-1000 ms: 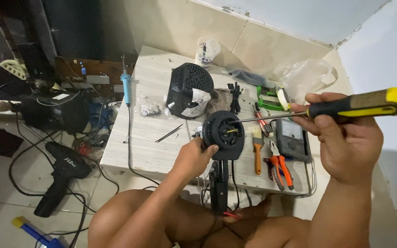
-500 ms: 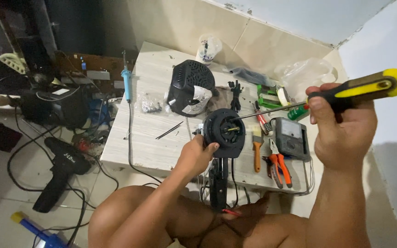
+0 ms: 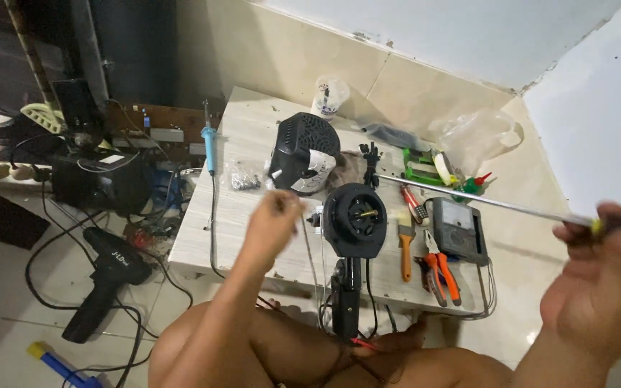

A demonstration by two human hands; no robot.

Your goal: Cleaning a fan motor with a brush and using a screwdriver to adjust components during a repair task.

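Head view: right hand (image 3: 601, 287) gripping long screwdriver (image 3: 483, 201); left hand (image 3: 276, 215) blurred (grip indiscernible) near black motor housing (image 3: 355, 219); rigid, probably weighty, best held by rim.

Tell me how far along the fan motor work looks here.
Done: the black vented rear cover lies off on the white table, leaving the round black motor exposed. In hand: the right hand holds a long-shafted screwdriver; the left hand hovers beside the motor. Left: cover not refitted.
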